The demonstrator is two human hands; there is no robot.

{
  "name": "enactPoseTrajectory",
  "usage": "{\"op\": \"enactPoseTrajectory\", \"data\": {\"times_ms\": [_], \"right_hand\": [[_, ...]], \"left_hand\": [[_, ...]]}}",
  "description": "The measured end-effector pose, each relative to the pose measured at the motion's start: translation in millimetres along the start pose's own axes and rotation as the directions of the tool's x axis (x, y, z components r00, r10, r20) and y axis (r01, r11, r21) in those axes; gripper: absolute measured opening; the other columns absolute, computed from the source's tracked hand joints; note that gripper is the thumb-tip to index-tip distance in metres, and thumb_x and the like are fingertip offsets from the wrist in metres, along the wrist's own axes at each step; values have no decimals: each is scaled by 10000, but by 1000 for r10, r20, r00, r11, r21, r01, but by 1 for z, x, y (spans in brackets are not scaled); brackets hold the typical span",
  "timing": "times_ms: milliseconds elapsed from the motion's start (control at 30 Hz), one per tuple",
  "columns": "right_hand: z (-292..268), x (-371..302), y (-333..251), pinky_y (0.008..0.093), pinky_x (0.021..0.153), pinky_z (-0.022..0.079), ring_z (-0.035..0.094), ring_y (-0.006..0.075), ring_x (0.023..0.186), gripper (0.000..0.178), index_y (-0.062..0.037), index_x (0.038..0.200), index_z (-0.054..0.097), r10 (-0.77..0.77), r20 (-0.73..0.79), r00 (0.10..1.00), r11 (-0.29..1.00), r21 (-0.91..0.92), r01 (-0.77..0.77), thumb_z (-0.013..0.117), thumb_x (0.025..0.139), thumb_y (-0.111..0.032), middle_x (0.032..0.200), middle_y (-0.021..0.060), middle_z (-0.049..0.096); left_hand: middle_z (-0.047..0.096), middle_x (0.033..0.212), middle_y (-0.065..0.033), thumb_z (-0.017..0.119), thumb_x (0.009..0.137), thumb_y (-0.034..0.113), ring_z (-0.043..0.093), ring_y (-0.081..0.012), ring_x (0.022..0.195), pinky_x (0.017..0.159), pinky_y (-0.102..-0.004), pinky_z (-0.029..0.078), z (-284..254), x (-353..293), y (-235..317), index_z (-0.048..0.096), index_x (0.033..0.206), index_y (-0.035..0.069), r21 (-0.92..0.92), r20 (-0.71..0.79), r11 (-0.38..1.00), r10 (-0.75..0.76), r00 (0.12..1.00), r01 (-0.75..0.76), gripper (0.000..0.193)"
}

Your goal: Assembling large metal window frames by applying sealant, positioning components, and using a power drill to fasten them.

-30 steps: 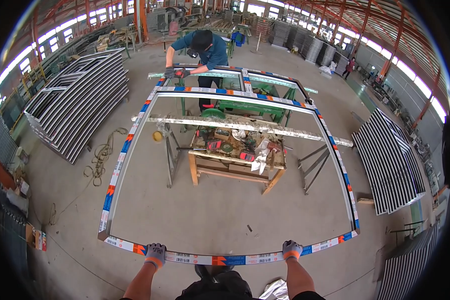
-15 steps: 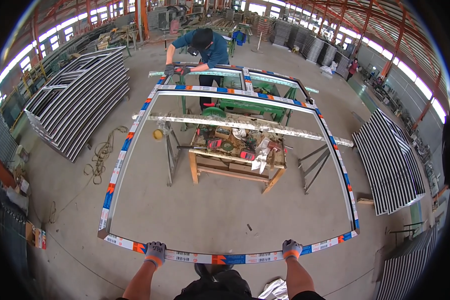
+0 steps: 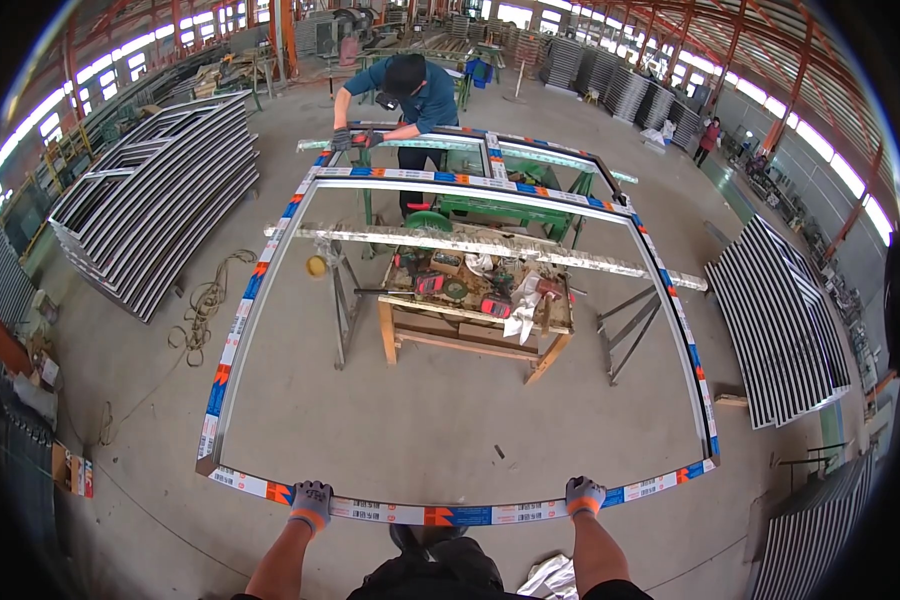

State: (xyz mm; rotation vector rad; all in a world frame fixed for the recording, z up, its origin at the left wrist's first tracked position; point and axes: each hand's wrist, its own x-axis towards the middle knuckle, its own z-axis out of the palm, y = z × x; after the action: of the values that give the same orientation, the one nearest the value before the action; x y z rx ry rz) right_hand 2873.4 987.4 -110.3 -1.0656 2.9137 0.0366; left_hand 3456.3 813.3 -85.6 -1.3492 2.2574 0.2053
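Observation:
A large rectangular window frame [image 3: 460,515], covered in white, blue and orange protective tape, stretches out before me. Both my hands wear grey gloves with orange cuffs. My left hand [image 3: 312,502] is wrapped over the near bar, left of its middle. Further right on that same bar, my right hand [image 3: 584,494] grips it too. Toward its far part the frame lies across a pale wrapped beam [image 3: 490,246]. At the far left corner a co-worker [image 3: 410,95] in a dark cap bends over the frame with gloved hands on it.
Beneath the frame stands a wooden workbench [image 3: 480,330] with red power drills and a white cloth. A metal trestle [image 3: 342,310] supports the beam. Stacked frames stand left [image 3: 160,200] and right [image 3: 778,325]. A coiled hose [image 3: 206,310] lies on the floor.
My hands keep their hold on the near bar, almost unmoved. The co-worker's hands shift very slightly at the far corner.

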Motion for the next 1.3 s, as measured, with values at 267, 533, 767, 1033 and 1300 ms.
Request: {"op": "enactPoseTrajectory", "data": {"times_ms": [267,533,767,1033,1300], "right_hand": [[-7,-1,-4,407,804,455,672,326,729,357,-126,748,723,-3,23,1000,1000,-6,3,505,882,-374,765,137,710],[1,-2,3,403,819,446,669,326,728,372,-121,753,723,5,14,1000,1000,-14,-4,490,888,-377,765,137,709],[0,0,-3,411,840,458,674,332,760,376,-118,748,727,3,55,998,1000,6,-4,494,883,-381,790,143,711],[-1,0,-2,410,832,457,671,333,750,364,-110,732,721,8,44,999,1000,23,-9,508,874,-368,774,146,706],[-3,-1,-3,406,836,456,676,325,752,375,-115,738,724,7,43,999,1000,19,-8,495,880,-374,782,148,709]], "left_hand": [[603,1090,-110,583,824,246,567,-307,1075,922,-484,404,3,2,-1,587,1093,126,-40,22,999,-9,1000,10,294],[608,1088,-111,573,827,243,567,-307,1069,920,-482,399,8,7,0,593,1079,129,-39,12,999,7,1000,-6,277],[621,1076,-78,590,816,231,590,-274,1051,897,-453,414,16,8,-1,603,1075,145,-1,13,1000,-2,1000,2,273],[619,1076,-80,592,812,216,586,-273,1051,902,-452,409,11,9,3,600,1074,143,12,16,1000,-10,1000,10,272],[618,1074,-85,601,799,214,581,-278,1054,894,-455,407,15,9,2,598,1073,143,3,26,1000,-14,1000,14,283]]}}
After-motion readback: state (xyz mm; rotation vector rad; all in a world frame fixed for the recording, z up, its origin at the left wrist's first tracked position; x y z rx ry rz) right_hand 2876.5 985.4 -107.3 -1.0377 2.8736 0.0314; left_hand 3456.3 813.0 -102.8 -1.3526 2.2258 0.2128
